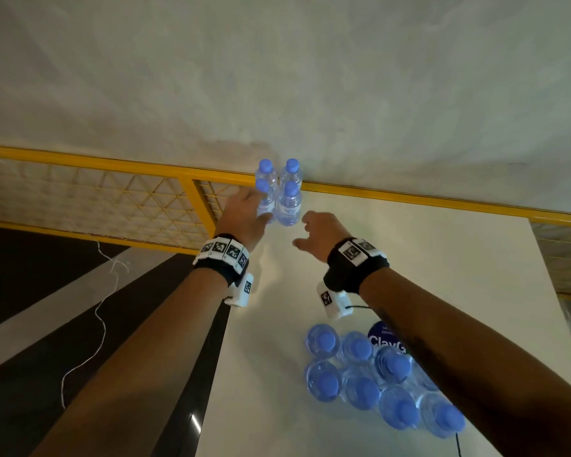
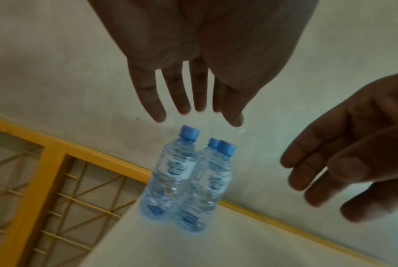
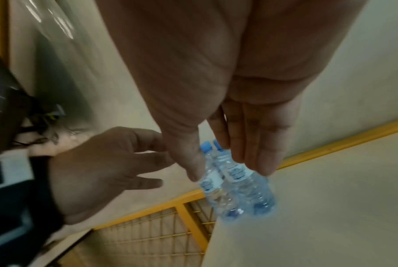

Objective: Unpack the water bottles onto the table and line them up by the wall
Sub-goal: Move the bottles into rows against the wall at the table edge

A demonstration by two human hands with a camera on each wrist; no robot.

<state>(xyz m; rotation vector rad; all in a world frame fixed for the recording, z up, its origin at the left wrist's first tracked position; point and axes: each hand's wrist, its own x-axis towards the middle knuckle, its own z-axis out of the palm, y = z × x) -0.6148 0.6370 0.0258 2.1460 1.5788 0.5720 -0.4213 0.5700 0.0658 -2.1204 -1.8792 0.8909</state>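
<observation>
4 clear plastic water bottles with blue caps (image 1: 279, 192) stand upright in a 2-by-2 cluster at the white table's (image 1: 409, 258) far corner against the pale wall (image 1: 310, 77). Both hands are open and empty; the left hand (image 1: 244, 212) is nearer than the right hand (image 1: 320, 232). The shrink-wrapped pack (image 1: 376, 374) sits close by.

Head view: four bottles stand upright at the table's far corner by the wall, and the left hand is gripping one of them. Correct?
Not quite. The four bottles do stand upright at the far corner of the table, but the left hand grips nothing: the left wrist view shows its fingers straight and clear of the caps.
</observation>
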